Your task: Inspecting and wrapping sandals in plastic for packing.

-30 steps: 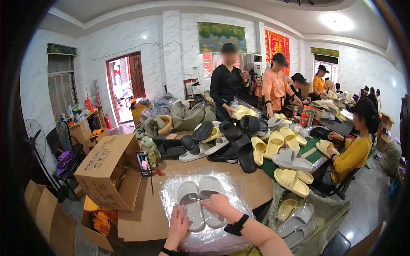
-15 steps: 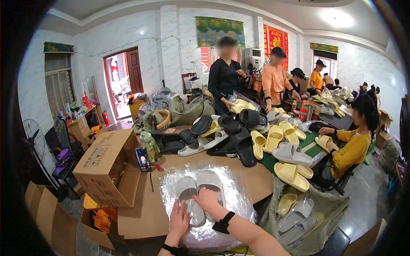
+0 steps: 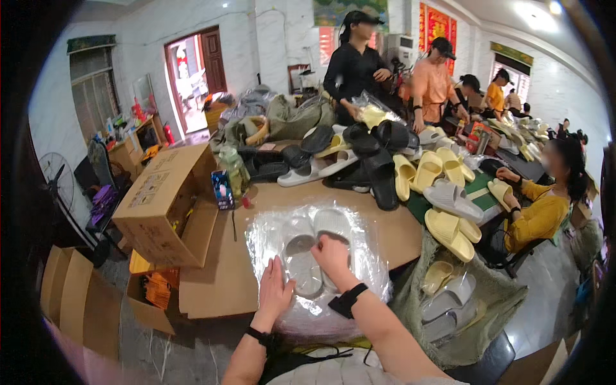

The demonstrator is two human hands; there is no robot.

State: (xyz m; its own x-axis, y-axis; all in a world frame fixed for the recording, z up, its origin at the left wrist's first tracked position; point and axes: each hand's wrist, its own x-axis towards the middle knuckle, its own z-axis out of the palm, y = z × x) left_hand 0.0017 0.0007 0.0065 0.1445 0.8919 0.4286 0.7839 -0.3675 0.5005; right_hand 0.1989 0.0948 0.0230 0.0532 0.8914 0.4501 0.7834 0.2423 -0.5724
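A pair of light grey slippers lies side by side on a stack of clear plastic bags (image 3: 263, 224), with clear film over them. The left slipper (image 3: 303, 273) and the right slipper (image 3: 332, 223) both point away from me. My left hand (image 3: 276, 290) rests flat along the left slipper's near left side, fingers stretched out. Between the two slippers is my right hand (image 3: 333, 258), its fingers curled into a pinch. What sits in that pinch, perhaps film, is hidden.
Black, grey and yellow slippers (image 3: 378, 173) are heaped beyond the bags. A phone (image 3: 222, 190) and an open carton (image 3: 163, 199) stand at left. At right, a green sack (image 3: 410, 314) holds more slippers. Several co-workers are around the tables.
My head view has tilted down, so the scene sits higher. My right hand has drawn its thumb and fingers together between the slippers. The left hand stays beside the left slipper.
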